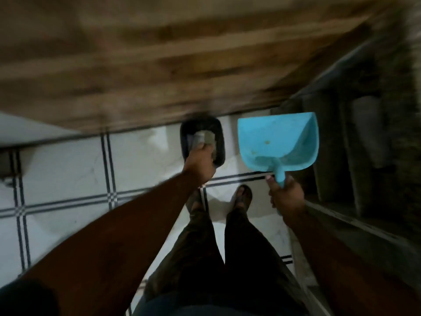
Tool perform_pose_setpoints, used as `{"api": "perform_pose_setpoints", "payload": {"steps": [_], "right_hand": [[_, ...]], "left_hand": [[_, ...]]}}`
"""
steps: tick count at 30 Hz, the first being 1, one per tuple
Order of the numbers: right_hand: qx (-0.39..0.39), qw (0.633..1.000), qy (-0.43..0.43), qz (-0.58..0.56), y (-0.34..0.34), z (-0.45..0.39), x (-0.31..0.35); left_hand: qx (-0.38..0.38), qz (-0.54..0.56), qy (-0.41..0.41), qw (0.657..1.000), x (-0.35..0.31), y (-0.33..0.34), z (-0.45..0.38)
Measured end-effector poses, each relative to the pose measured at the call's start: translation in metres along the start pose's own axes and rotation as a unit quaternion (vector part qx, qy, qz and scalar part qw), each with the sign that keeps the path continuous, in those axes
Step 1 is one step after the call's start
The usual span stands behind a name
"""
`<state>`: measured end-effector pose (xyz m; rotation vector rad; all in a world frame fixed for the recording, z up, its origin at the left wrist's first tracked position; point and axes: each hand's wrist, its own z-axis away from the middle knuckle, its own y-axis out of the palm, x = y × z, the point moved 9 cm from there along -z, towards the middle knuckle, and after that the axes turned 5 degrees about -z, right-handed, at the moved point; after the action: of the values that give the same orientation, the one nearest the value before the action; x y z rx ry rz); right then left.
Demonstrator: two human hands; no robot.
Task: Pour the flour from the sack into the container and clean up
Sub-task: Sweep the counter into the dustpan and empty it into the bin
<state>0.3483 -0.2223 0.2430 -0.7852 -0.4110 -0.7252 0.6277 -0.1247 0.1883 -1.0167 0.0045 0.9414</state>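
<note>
Evidently nearing the clean-up's end: right hand gripping blue dustpan by its handle, left hand clutching crumpled greyish stuff over dark bin; sack and container not showing.

Right hand grips blue dustpan by its handle. Left hand holds grey wad over dark bin on tiled floor.
</note>
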Motion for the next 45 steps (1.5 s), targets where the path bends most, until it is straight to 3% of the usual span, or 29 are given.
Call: {"api": "perform_pose_setpoints", "payload": {"steps": [6,11,16,23,31,38,45], "right_hand": [[-0.081,0.988,-0.098,-0.083,-0.116,0.096,0.048],[-0.155,0.956,-0.144,-0.204,-0.219,0.150,0.054],[-0.217,0.926,-0.158,-0.265,-0.322,0.183,-0.007],[-0.272,0.897,-0.074,-0.341,-0.435,0.188,-0.138],[-0.295,0.861,0.026,-0.414,-0.471,0.184,-0.248],[-0.347,0.847,0.104,-0.389,-0.478,0.183,-0.276],[-0.387,0.810,0.163,-0.410,-0.494,0.184,-0.274]], "left_hand": [[-0.078,0.082,0.152,0.982,-0.146,-0.103,0.054],[-0.068,0.090,0.245,0.963,-0.261,-0.128,0.090],[-0.057,0.060,0.309,0.948,-0.349,-0.090,0.106],[-0.046,-0.007,0.337,0.940,-0.465,-0.017,0.144],[-0.018,-0.180,0.315,0.932,-0.565,0.042,0.094],[-0.032,-0.278,0.276,0.920,-0.603,0.088,0.000],[-0.084,-0.240,0.344,0.904,-0.715,0.122,-0.032]]}}
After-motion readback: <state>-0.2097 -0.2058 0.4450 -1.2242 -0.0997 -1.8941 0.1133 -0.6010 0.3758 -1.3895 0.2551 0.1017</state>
